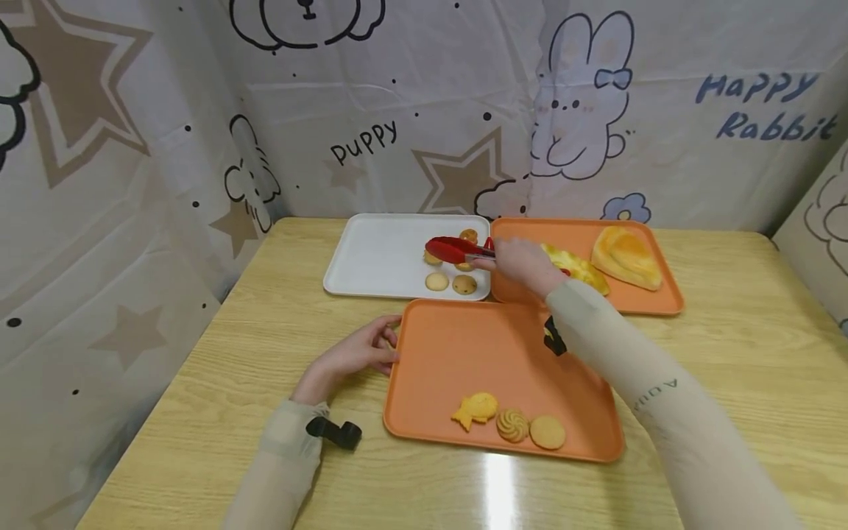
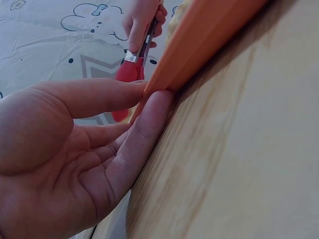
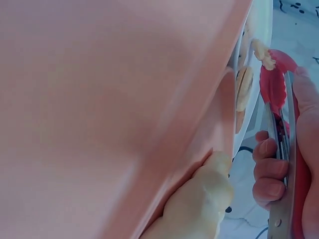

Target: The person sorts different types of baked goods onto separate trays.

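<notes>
My left hand point(image 1: 354, 349) pinches the left rim of the front orange tray point(image 1: 457, 346), with thumb and fingers at its edge in the left wrist view. In my right hand point(image 1: 523, 263) I grip red-tipped metal tongs point(image 1: 449, 249) over the right part of the white tray point(image 1: 377, 254). A pale ruffled cookie point(image 3: 263, 55) shows right at the tongs' tips. Several cookies lie below, including a round plain one point(image 1: 436, 281) and a dotted one point(image 1: 464, 285). A fish-shaped cookie point(image 1: 478, 408), a swirl cookie point(image 1: 513, 425) and a round cookie point(image 1: 547, 432) lie along the front tray's near edge.
At the back right, a second orange tray point(image 1: 670, 294) holds a large bread point(image 1: 626, 258) and a long yellow bread point(image 1: 575, 269), the latter partly behind my right arm. A printed cloth point(image 1: 397, 96) hangs behind the wooden table point(image 1: 265, 324).
</notes>
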### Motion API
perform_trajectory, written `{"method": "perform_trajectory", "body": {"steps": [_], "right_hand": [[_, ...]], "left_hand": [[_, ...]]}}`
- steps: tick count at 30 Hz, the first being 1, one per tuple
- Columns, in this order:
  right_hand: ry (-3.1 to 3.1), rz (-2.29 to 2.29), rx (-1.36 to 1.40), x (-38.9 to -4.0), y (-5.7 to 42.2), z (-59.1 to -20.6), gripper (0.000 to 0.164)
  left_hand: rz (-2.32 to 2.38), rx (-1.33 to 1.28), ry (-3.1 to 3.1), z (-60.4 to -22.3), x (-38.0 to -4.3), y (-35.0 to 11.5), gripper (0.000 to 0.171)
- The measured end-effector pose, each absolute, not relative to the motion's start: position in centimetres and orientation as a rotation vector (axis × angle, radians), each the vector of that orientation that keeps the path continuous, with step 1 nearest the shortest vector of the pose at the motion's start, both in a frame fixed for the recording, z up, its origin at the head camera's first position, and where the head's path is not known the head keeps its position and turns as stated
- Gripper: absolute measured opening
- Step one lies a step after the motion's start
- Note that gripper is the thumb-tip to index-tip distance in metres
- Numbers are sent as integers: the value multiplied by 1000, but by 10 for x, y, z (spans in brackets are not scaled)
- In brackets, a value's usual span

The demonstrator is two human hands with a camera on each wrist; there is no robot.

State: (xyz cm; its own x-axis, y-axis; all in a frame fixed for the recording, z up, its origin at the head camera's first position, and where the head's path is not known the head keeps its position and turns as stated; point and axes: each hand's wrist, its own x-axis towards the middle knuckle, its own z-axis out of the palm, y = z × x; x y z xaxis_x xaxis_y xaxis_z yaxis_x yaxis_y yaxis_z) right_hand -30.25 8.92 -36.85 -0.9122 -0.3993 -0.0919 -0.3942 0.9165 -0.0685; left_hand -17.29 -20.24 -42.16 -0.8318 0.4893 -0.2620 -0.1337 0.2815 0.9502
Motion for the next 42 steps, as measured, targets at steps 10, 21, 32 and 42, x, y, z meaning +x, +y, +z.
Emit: {"method": "perform_trajectory", "body": {"steps": [10,21,32,42], "right_hand": [[2993,-93,-554,-303,96,-366,67],[3044,-99,-593,-300,113,-361,73],[3064,-109,-649,-279,132,-356,66],[3168,-130,-797,-257,156,-356,73]], "left_hand": [[1588,323,2042,-421,-173,-201,71],[1578,320,2051,-421,-173,-203,72],[1572,330,2052,-421,-173,-203,72],[1569,332,2056,-421,-174,-203,71]]}}
